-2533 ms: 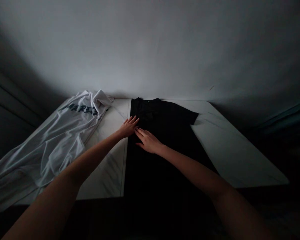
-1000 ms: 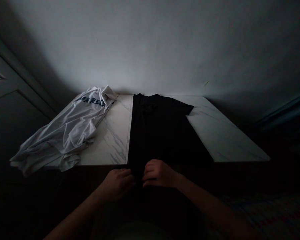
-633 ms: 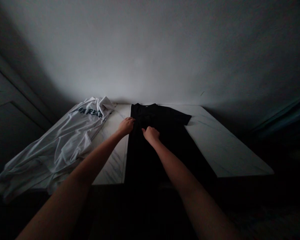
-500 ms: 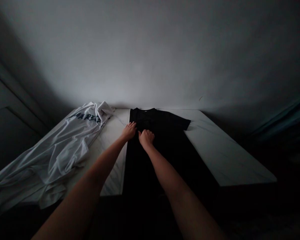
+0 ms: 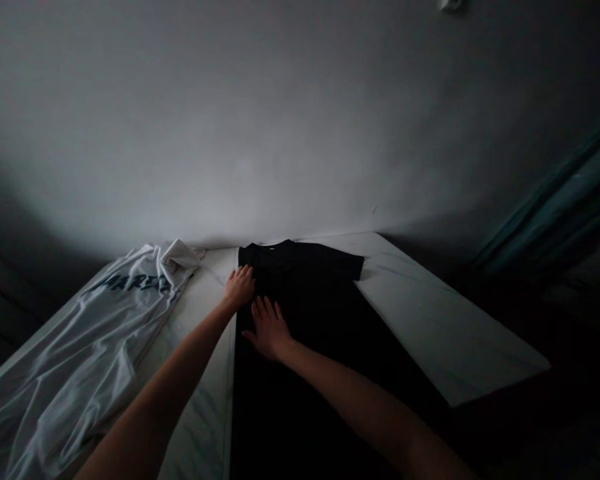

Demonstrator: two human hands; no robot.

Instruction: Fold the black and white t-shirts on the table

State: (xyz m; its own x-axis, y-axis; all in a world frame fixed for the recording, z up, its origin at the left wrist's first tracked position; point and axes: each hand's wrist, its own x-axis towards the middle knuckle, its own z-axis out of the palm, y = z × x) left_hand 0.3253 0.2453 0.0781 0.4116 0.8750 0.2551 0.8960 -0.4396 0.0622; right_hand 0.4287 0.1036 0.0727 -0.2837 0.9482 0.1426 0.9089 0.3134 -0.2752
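The right hand (image 5: 270, 331) is uncurling from its earlier bent shape, now spreading empty and apparently flattening cloth rather than pinching it. The left hand (image 5: 239, 287) is resting open by the edge of the black shirt (image 5: 320, 293), which is lying beneath both hands and extending rightward.

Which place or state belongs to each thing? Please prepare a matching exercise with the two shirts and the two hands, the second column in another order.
Things:
1. left hand
2. white shirt
3. right hand
4. black shirt

Places or states:
A. wrinkled, with dark letters
B. spread out beneath both hands
C. at the black shirt's left edge, the farther hand from the camera
D. fingers spread, the nearer hand to the camera

Right pairs: 1-C; 2-A; 3-D; 4-B
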